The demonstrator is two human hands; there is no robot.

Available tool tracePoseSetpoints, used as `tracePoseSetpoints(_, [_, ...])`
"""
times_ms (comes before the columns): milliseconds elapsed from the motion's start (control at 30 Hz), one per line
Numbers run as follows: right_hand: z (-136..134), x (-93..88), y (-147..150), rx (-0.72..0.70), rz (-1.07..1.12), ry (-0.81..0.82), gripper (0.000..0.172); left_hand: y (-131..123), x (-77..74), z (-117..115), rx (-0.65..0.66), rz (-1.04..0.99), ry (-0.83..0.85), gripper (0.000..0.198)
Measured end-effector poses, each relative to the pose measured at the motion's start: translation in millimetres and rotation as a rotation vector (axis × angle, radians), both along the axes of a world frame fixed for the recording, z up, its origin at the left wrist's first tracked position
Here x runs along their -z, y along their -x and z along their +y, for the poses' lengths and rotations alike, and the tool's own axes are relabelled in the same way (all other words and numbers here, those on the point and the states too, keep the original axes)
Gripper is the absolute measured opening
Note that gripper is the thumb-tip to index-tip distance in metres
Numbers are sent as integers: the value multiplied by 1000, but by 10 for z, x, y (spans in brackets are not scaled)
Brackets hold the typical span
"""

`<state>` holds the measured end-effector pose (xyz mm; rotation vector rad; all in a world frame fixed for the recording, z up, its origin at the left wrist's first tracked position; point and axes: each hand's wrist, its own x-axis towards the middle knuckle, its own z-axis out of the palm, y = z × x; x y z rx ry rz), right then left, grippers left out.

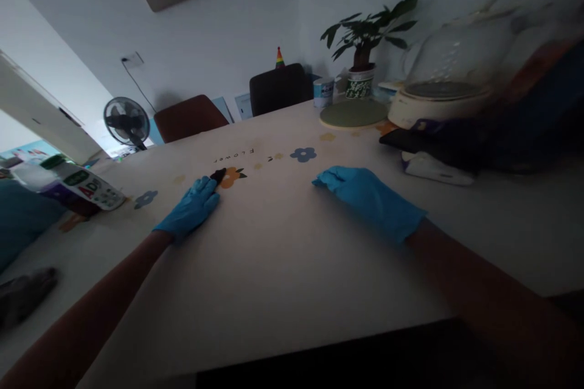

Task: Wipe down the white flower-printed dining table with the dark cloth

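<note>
My left hand [194, 206], in a blue glove, rests low on the white table [269, 267] with its fingers drawn together. A small dark piece [219, 175] sticks out from under its fingertips, beside an orange printed flower [232, 178]; its kind is not clear. To the right, my right hand [367, 197], gloved in blue too, is closed, with fingers bent towards the left just over the tabletop. Whatever its fingers hold, if anything, is hidden.
At the left lie white bottles [93, 185] and a blurred grey thing [27, 298]. On the right are a glass kettle [449, 73], a white device [438, 169], a round green mat [353, 113], a can [323, 92] and a potted plant [360, 81]. Chairs [189, 117] stand behind.
</note>
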<state>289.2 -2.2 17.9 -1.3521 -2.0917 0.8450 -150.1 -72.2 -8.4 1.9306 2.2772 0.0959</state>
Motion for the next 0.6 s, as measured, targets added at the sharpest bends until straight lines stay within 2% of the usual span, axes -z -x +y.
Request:
tracePoseSetpoints(167, [12, 21, 7, 9, 44, 1, 40, -180, -41, -599, -14, -12, 56, 92])
tracePoseSetpoints(300, [42, 64, 13, -21, 25, -43, 40, -242, -58, -865, 13, -23, 39, 92])
tracePoseSetpoints(433, [42, 58, 19, -1, -4, -15, 40, -242, -75, -867, 20, -13, 42, 89])
tracePoseSetpoints(600, [0, 10, 0, -53, -56, -64, 43, -112, -47, -488, -13, 24, 47, 83])
